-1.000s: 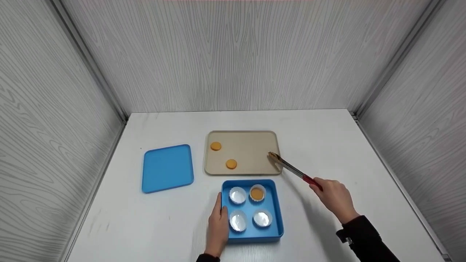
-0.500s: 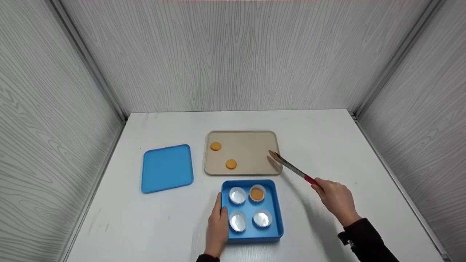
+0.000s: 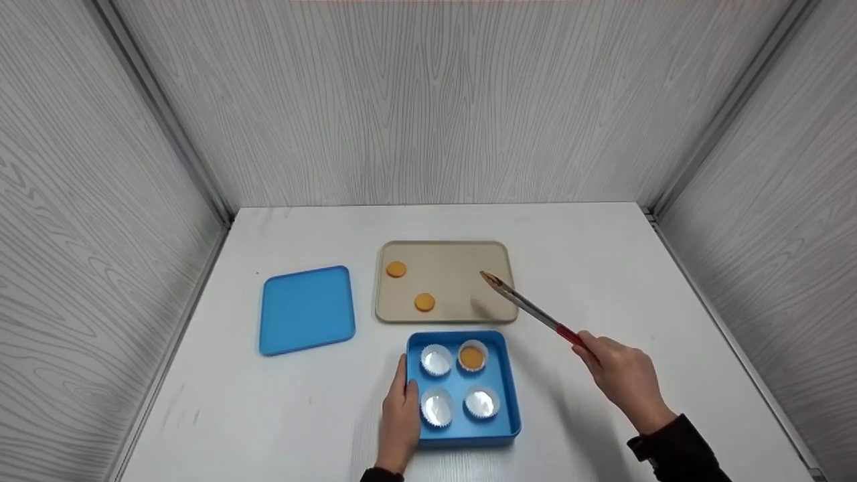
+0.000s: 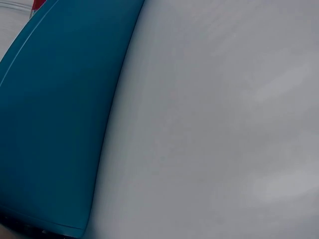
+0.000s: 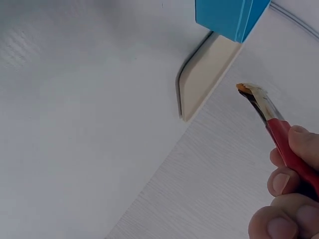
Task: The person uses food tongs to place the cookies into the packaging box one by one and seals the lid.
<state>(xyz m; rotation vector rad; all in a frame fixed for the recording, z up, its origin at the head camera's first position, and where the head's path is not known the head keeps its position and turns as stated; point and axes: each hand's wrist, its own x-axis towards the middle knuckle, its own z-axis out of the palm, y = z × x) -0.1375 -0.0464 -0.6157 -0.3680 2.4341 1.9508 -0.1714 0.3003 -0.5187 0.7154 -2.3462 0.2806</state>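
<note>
While the fingers of my right hand [image 3: 621, 378] are clamped round the red grip of slim metal tongs [image 3: 535, 310], a small orange piece [image 5: 243, 88] shows at their tips, raised over a smooth beige tray [image 3: 455, 258] with rounded corners. Two flat orange discs [image 3: 396, 269] lie apart on its left half. My left hand [image 3: 400, 418] lies along the left wall of a deep blue box [image 3: 469, 442], the visible fingers straight against it. Inside, four round cups [image 3: 437, 407] show pleated white rims and shiny, silvery bottoms; the far right one holds an orange round [image 3: 473, 357].
</note>
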